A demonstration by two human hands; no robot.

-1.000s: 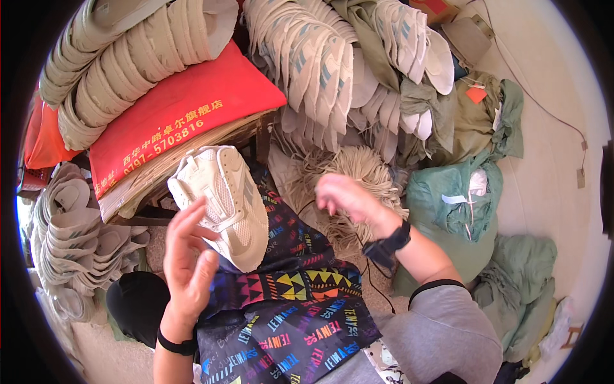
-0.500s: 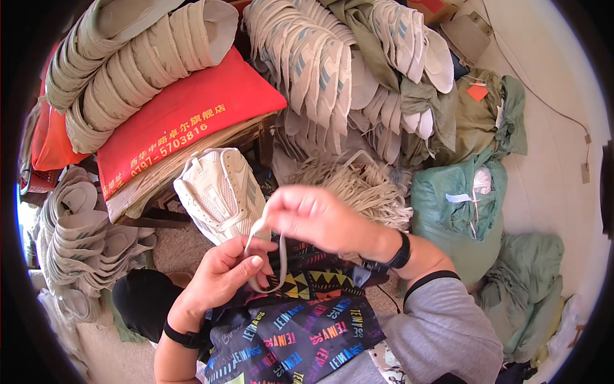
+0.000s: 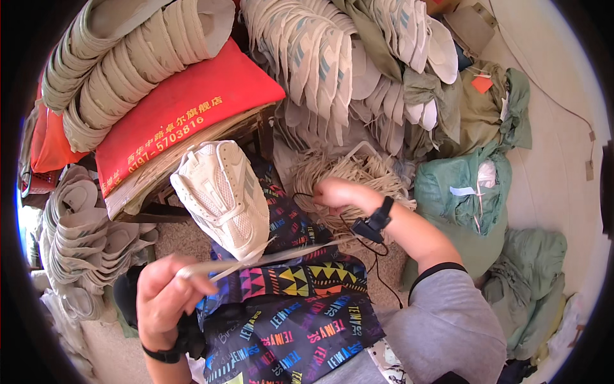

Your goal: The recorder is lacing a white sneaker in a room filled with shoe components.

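Dark printed apron [image 3: 288, 333] cloth spreads over your lap, below and between your hands. Beyond both hands hangs a thick row of pale uppers [image 3: 300, 57]. A red cover [image 3: 192, 115] lies past your left hand, with rolled grey uppers [image 3: 144, 70] on top. To the right of your right hand sits a green bag [image 3: 448, 217]. A heap of laces [image 3: 377, 185] is right at your right hand. Your cream shoe [image 3: 224, 198] lies between your hands, ahead of the left one, toe toward you.

Your left hand [image 3: 169, 294] has its fingers curled, pinching a pale lace [image 3: 291, 254] that stretches rightward past the shoe's toe to below your right wrist. Your right hand [image 3: 342, 194] is bent at the heap's near edge, fingers curled in; you cannot tell from this angle whether they pinch anything.
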